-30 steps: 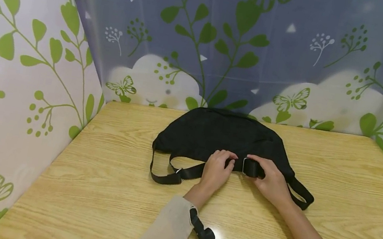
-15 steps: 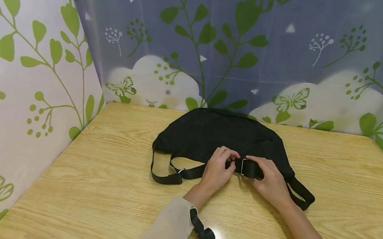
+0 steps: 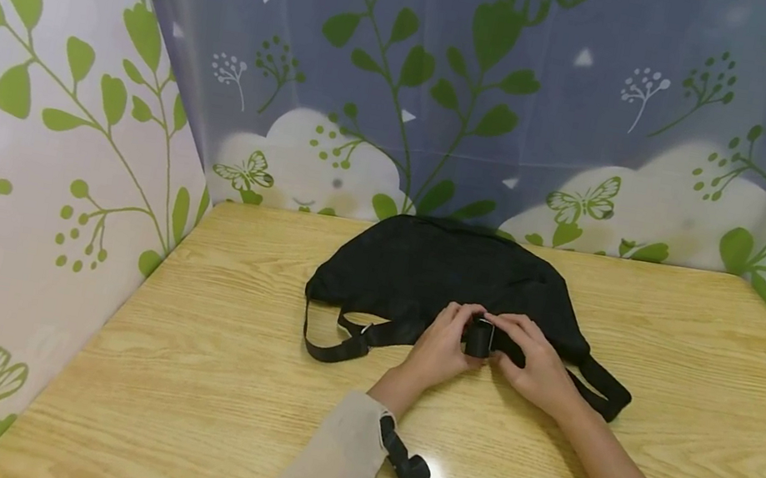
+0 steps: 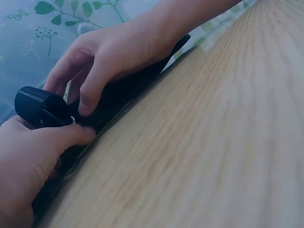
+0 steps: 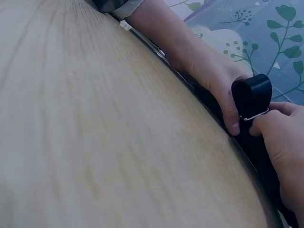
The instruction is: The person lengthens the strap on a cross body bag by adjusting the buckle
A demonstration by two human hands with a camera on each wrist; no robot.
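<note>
A black waist bag [image 3: 453, 272] lies on the table with its webbing strap along the near side. My left hand [image 3: 441, 346] grips the strap at a raised loop of webbing [image 3: 478, 341], its thumb below and fingers above. My right hand [image 3: 535, 366] pinches the strap just right of the loop, at the metal slider buckle [image 5: 255, 115]. In the right wrist view the loop [image 5: 252, 92] stands up between both hands. The left wrist view shows the left thumb [image 4: 78, 136] close to the buckle. Part of the strap is hidden behind the fingers.
The wooden table [image 3: 175, 390] reaches back to a printed cloth backdrop [image 3: 397, 64]. A second metal slider [image 3: 366, 329] sits on the strap at the left. A strap end loop [image 3: 604, 390] sticks out at the right.
The left hand has moved right to the buckle and now grips the strap there. The webbing loop has shifted from the buckle's right to its left. The left-hand strap has shifted slightly.
</note>
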